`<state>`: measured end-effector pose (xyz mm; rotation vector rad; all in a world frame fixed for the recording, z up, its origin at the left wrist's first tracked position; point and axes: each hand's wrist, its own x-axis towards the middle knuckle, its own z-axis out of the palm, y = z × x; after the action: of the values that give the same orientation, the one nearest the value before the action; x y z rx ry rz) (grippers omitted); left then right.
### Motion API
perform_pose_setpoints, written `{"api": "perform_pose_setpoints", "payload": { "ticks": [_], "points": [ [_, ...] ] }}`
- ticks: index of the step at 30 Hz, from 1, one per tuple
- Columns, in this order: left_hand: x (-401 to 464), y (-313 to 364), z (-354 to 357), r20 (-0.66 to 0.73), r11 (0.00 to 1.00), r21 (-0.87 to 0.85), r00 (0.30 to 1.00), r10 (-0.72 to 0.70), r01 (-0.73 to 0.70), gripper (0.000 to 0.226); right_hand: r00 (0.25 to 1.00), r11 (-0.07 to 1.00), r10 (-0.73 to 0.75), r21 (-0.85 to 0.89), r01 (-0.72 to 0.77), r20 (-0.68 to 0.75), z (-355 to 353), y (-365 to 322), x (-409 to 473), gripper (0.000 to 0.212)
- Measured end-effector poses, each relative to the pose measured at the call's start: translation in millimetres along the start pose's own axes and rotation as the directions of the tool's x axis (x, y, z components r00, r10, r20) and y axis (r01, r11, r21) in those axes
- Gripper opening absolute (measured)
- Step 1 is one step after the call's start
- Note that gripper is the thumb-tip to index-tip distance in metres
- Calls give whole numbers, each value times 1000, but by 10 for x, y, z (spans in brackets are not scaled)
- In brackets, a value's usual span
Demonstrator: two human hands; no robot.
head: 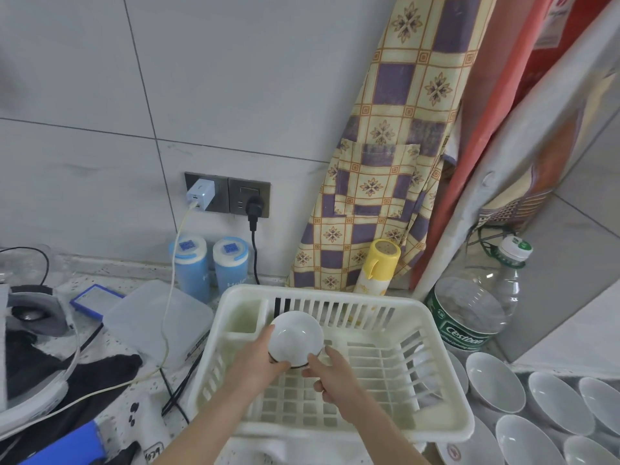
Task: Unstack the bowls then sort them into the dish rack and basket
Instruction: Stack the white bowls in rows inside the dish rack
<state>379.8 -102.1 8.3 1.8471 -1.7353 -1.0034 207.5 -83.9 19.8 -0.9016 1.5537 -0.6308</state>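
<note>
Nearest, at the bottom edge: two bare forearms reaching up over the white dish rack (446, 427). Left hand (256, 362) curled round the left side of a small white bowl (295, 338), thumb at the lower rim, a finger up along the left edge. Right hand (330, 375) pinching the same bowl at its lower right rim, remaining fingers curled beneath. Bowl tilted, opening facing the camera, dark band at its base, held above the rack's slatted floor, in front of the back-left compartment; whether touching the rack, cannot tell.

Right of the rack, low in view: loose white bowls (557, 402) lying on their sides in overlapping rows, one just beside the rack's right wall.

Left of the rack: a translucent plastic lid (147, 317), a white charging cable (167, 330) draped across it, black cloth (107, 367) and black cables on the speckled counter, a blue-edged card (92, 300), a grey padded device (37, 310) at the far left.

Behind the rack: two blue cylindrical canisters (231, 266) against the wall, a yellow-capped bottle (377, 266), a large clear water bottle (476, 303) with green label just past the right rear corner.

Farthest: a wall socket (228, 194) with a white charger and a black plug, grey tiled wall, a purple-and-yellow checked apron (392, 156) hanging down to the counter, red fabric beside it.
</note>
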Motion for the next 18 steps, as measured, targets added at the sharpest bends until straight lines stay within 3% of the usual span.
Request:
{"api": "perform_pose_setpoints", "payload": {
  "ticks": [5,10,14,18],
  "points": [
    [-112,174,-132,-150,997,-25,987,64,-69,46,998,998,-52,18,53,-39,-21,-2,-323,65],
    [-452,367,-230,-215,938,-313,973,80,-146,17,978,961,-172,199,192,-115,-211,63,-811,35],
    [-892,521,-158,-152,861,-484,984,93,-156,12,953,915,-197,306,263,-232,-390,335,-1236,25],
    [-1337,613,131,-9,780,-622,998,69,-60,11,927,896,-121,362,255,-354,-558,729,-1570,23]
  ]
}}
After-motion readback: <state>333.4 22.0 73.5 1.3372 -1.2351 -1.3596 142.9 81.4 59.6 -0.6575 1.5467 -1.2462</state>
